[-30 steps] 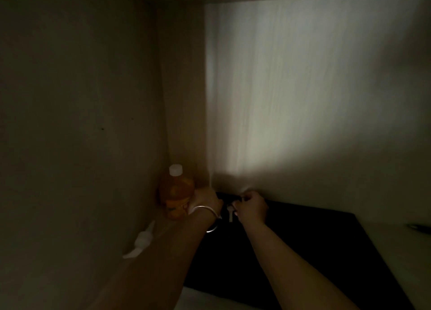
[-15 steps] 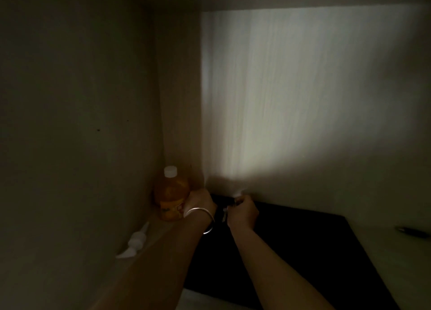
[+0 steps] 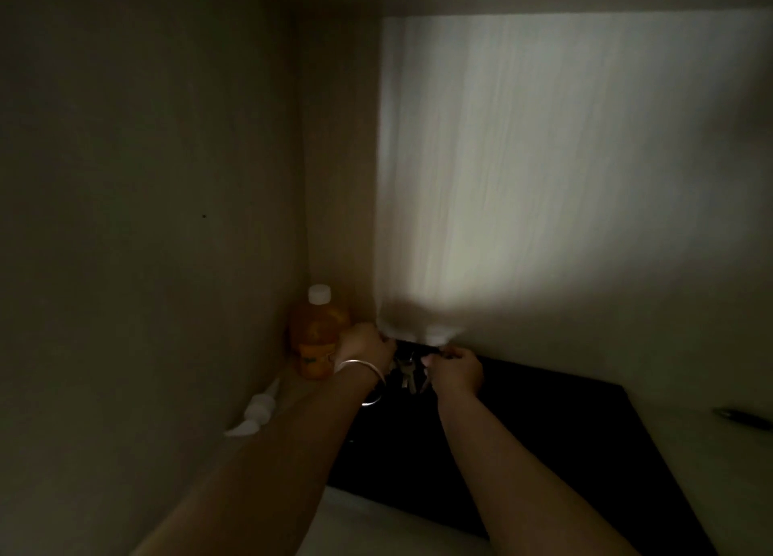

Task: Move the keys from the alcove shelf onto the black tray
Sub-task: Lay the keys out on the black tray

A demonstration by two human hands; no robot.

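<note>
A bunch of metal keys [image 3: 409,372] hangs between my two hands, at the far edge of the black tray [image 3: 543,438], close to the back wall. My left hand [image 3: 364,345], with a silver bangle on its wrist, grips the bunch from the left. My right hand [image 3: 455,370] pinches it from the right. The keys dangle just above the tray's far left corner. The light is dim, so the finger contact is hard to make out.
An orange drink bottle [image 3: 318,334] with a white cap stands in the left corner, right beside my left hand. A white pump nozzle [image 3: 256,409] lies along the left wall. A dark pen [image 3: 742,416] rests on the pale shelf at the right.
Both hands stay together at the back of the tray. The keys now hang lower and show more clearly between the hands.
</note>
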